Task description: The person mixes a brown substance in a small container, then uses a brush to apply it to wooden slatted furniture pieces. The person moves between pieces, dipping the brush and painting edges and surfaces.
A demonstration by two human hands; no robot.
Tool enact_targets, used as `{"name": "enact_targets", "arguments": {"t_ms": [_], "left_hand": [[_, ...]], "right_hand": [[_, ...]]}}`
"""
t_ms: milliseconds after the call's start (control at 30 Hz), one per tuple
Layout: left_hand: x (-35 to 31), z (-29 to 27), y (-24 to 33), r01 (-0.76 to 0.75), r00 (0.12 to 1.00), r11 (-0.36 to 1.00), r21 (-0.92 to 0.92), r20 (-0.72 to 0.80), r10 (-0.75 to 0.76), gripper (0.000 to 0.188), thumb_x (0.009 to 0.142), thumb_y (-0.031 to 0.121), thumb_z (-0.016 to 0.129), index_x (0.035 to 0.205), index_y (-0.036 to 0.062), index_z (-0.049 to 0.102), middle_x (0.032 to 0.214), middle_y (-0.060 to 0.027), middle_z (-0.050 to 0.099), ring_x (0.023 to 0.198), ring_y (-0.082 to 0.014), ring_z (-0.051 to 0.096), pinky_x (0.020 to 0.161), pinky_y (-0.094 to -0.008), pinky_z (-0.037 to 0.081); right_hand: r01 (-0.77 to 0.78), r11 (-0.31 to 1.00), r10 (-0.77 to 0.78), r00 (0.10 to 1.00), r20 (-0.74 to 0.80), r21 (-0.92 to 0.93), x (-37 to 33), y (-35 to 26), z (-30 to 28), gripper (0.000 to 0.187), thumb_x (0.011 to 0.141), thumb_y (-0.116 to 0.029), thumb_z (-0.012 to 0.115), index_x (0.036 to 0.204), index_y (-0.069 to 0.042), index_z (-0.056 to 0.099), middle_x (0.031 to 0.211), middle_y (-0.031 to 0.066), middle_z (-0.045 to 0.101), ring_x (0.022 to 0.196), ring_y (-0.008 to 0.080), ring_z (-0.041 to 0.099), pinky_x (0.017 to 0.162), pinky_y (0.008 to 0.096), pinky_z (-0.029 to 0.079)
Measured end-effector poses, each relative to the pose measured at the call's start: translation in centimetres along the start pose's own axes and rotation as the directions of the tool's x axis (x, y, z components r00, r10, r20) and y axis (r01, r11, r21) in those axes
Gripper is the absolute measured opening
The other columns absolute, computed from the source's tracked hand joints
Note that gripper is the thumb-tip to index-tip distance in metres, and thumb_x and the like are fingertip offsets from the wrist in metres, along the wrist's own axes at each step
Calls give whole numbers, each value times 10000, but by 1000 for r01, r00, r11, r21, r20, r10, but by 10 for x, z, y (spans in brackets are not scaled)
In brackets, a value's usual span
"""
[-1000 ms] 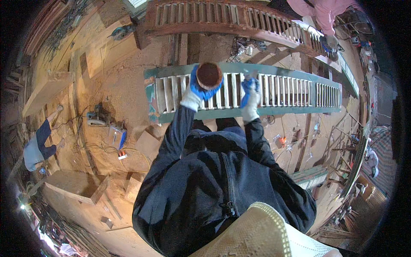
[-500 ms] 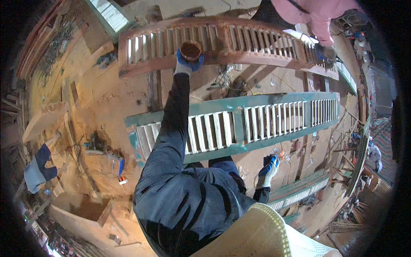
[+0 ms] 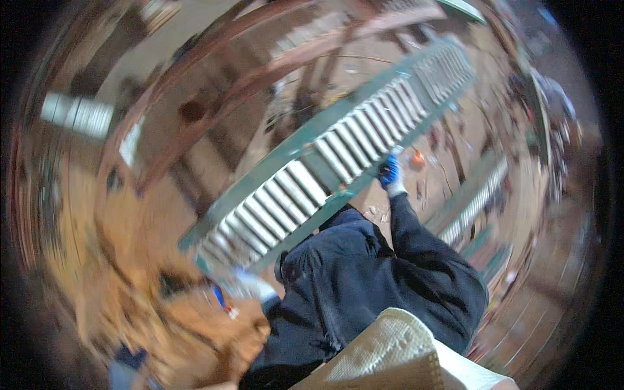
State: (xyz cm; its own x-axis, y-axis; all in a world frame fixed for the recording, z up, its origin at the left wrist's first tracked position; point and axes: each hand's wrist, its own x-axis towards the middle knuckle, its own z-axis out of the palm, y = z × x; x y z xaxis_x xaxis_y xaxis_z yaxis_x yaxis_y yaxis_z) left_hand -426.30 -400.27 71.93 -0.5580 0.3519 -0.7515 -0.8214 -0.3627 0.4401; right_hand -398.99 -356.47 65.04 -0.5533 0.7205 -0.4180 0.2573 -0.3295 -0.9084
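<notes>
Bowl (image 3: 192, 113) now sits on brown shutter (image 3: 260, 79), freeing left hand (image 3: 247, 281), blurred at left end of green louvered shutter (image 3: 354, 140). Right hand (image 3: 389, 172) is at near rail (image 3: 338, 197); can't tell either grip.

Red-brown slatted frame (image 3: 260, 80); orange object (image 3: 416, 158) on floor (image 3: 156, 227); pale slatted panel (image 3: 77, 116), upper left.

No legible text, labels, brands, numbers or signs; much of view blurred.
</notes>
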Motion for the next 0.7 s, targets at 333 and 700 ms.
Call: {"name": "enact_targets", "arguments": {"t_ms": [333, 700], "left_hand": [[-92, -56, -24, 203, 978, 971, 126, -63, -197, 518, 942, 480, 480, 1275, 84, 510, 1212, -166, 609, 1114, -307, 586, 967, -493, 465], [-138, -82, 26, -5, 984, 971, 239, -174, 48, 366, 967, 348, 496, 1177, 60, 581, 1148, -130, 649, 1052, -279, 617, 905, -439, 500]], "right_hand": [[117, 841, 129, 905, -406, 528, 25, 7, 25, 232, 973, -273, 637, 1161, -141, 670, 940, -58, 649, 817, 78, 558, 728, 231, 463], [-118, 993, 107, 856, -506, 11, -27, -148, 94, 251, 935, -365, 653, 929, -116, 686, 730, -30, 555, 590, 91, 484, 535, 275, 410]]}}
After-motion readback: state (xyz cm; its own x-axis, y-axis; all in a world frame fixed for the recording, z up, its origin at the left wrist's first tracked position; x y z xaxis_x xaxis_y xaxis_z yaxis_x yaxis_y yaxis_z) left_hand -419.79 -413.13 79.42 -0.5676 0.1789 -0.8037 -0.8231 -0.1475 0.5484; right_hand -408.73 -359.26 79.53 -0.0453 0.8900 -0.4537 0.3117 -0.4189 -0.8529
